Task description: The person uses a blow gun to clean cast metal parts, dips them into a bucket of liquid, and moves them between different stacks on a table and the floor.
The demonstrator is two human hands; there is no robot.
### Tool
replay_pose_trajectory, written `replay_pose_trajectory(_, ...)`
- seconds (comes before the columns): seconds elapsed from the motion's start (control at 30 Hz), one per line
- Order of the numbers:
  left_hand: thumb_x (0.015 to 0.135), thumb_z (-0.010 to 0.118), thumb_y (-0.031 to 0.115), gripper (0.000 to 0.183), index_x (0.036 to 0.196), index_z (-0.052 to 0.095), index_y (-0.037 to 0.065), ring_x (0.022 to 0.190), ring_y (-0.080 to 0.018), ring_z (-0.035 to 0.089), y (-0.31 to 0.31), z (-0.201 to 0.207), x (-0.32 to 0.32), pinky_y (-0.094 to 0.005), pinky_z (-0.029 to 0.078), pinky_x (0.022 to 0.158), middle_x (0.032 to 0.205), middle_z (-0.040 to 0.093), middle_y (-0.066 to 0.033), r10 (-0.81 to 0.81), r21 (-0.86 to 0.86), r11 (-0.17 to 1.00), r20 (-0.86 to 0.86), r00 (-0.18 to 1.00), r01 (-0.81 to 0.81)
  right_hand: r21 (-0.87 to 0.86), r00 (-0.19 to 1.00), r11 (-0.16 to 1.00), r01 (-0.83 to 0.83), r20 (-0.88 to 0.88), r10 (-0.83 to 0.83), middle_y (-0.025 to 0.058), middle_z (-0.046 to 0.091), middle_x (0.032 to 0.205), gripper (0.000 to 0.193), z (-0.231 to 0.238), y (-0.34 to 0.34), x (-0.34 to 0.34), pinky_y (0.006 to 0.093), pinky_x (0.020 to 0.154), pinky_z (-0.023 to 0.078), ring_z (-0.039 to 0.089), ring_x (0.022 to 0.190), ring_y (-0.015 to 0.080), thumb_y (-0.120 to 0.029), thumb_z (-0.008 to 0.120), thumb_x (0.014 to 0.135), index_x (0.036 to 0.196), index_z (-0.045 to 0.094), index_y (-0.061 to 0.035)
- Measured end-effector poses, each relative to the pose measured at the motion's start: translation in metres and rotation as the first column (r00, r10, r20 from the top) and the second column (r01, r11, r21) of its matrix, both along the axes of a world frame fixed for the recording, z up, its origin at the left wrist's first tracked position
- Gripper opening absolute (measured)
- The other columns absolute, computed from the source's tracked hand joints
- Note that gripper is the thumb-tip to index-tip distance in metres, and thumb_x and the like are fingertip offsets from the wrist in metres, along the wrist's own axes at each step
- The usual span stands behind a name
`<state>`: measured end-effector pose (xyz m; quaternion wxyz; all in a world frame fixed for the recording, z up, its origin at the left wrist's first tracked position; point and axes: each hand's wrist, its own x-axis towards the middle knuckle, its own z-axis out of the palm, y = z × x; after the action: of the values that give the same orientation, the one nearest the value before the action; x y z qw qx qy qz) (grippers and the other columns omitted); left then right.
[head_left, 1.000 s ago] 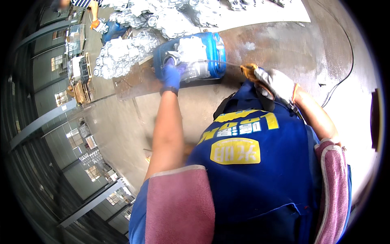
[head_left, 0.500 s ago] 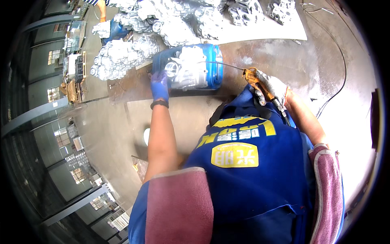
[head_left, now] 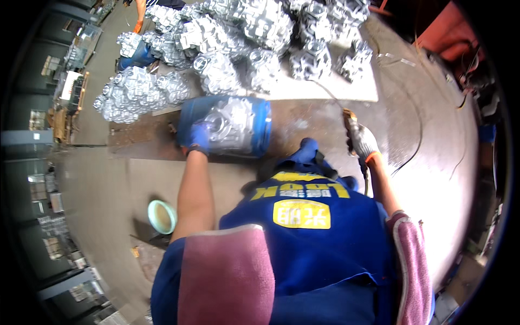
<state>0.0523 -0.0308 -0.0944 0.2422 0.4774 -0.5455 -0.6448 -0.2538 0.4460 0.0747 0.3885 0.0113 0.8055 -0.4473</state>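
A blue plastic drum (head_left: pixel 261 125) lies on its side in front of me, bearing a silvery metal casting (head_left: pixel 234 125) with a round opening. At the casting's left end is my left hand (head_left: pixel 199 138) in a blue glove. Motion blurs its fingers, so their grip on the casting does not show clearly. Off to the right, my right hand (head_left: pixel 364 141), in a whitish glove with an orange cuff, is closed round an orange air blow gun (head_left: pixel 350 115). The gun's long thin nozzle points up and left toward the stacked castings, apart from the casting on the drum.
Many similar castings (head_left: pixel 265 24) are piled beyond the drum, some on a white sheet (head_left: pixel 346 93). A pale green bowl (head_left: pixel 162 216) stands on the floor by my left forearm. Hoses (head_left: pixel 420 130) trail at right. Another person's arm (head_left: pixel 140 11) shows at far left.
The view has shifted, showing more of the floor and the bowl. My right hand has swung the blow gun's nozzle away from the casting, to point forward. My left hand remains at the casting's left end.
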Motion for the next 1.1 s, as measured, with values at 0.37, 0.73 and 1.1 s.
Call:
replay_pose_trajectory(0.37,0.069,0.069,0.03,0.024,0.078,0.067,0.008,0.071,-0.0315,0.063,0.085,0.124,-0.05,-0.0385,0.048,0.068,0.073,0.064,-0.0152,0.373,-0.826,0.389,0.546,0.75,0.408,-0.277,0.951,0.929,0.247,0.252,-0.178,0.0017,0.045,0.059,0.065,0.008,0.098,-0.048,0.0363,0.047,0.045,0.046,0.048,0.0179,-0.076,0.047,0.081,0.081,0.052,-0.0117)
replay_pose_trajectory(0.73,0.075,0.064,0.039,0.033,0.093,0.063,0.01,0.089,-0.0306,0.06,0.168,0.025,-0.088,-0.0438,0.041,0.086,0.09,0.064,-0.0136,0.142,-0.755,0.416,0.605,0.783,0.507,-0.293,0.906,0.869,-0.4,0.015,0.422,0.0095,0.063,0.076,0.058,0.1,-0.047,0.045,0.0297,0.051,0.05,0.059,0.057,0.016,-0.053,0.046,0.095,0.109,0.058,0.0023)
replay_pose_trajectory(1.1,0.083,0.066,0.036,0.057,0.124,0.053,-0.002,0.105,-0.0413,0.056,0.155,0.136,-0.005,-0.0441,0.047,0.088,0.116,0.056,-0.0285,0.509,-0.879,0.453,0.117,0.853,-0.149,-0.145,0.764,0.75,-0.645,-0.157,0.626,0.0103,0.062,0.07,0.055,0.106,-0.084,0.064,0.0293,0.053,0.049,0.059,0.055,0.0159,-0.047,0.042,0.099,0.103,0.059,0.0053)
